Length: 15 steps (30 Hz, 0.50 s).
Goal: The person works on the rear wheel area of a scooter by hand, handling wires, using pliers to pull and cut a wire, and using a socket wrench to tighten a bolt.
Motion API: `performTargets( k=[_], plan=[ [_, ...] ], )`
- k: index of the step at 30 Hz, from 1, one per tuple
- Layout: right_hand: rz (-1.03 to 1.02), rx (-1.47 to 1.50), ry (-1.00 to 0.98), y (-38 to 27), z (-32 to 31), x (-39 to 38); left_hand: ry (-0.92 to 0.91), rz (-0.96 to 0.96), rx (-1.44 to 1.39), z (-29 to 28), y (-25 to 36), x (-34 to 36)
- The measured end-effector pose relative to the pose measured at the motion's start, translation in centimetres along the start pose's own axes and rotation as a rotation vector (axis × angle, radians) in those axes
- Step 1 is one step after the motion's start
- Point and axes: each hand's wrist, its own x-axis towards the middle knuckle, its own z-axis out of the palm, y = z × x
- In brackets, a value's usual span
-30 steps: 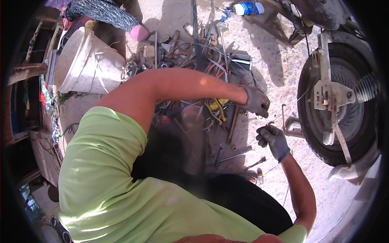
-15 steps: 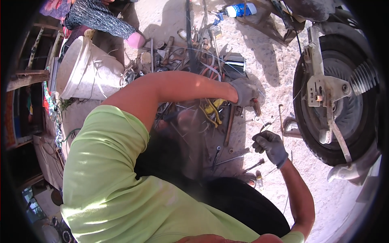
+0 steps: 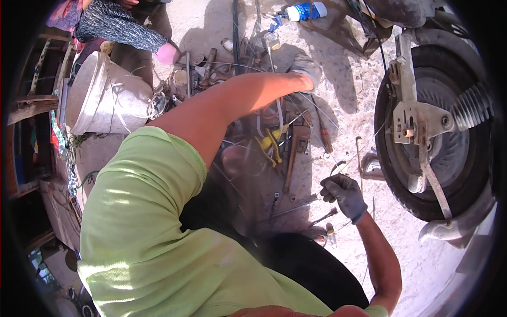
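My left hand wears a grey glove and reaches over the far side of the tool pile, its fingers mostly out of sight. Closer to me, my gloved right hand is closed, fingertips pinched on a thin wire that rises toward the wheel. Between the hands lies a red-handled screwdriver on the ground. Left of it are a rusty pipe wrench and yellow-handled pliers. A black-handled tool rests below my right hand.
A motorcycle wheel with its bracket and spring stands on the right. At the left a white bucket lies tipped by the tools. Another person's patterned sleeve shows at upper left. A blue-and-white bottle lies at the far side.
My left hand has moved away from the screwdriver to the far side of the pile, uncovering the screwdriver and the pipe wrench. My right hand stays closed in nearly the same place.
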Motion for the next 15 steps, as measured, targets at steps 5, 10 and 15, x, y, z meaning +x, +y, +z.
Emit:
performTargets(
  k=[5,10,15],
  plan=[
    [0.013,0.032,0.024,0.2,-0.3,-0.4,-0.032,-0.032,0.045,0.3,1.9,0.8],
    [-0.017,0.056,0.012,0.6,-0.5,-0.1,0.011,-0.021,-0.181,1.4,0.2,0.4],
    [-0.003,-0.001,0.029,-0.1,-0.1,-0.1,-0.124,0.153,-0.833,-3.6,1.4,-2.8]
  ],
)
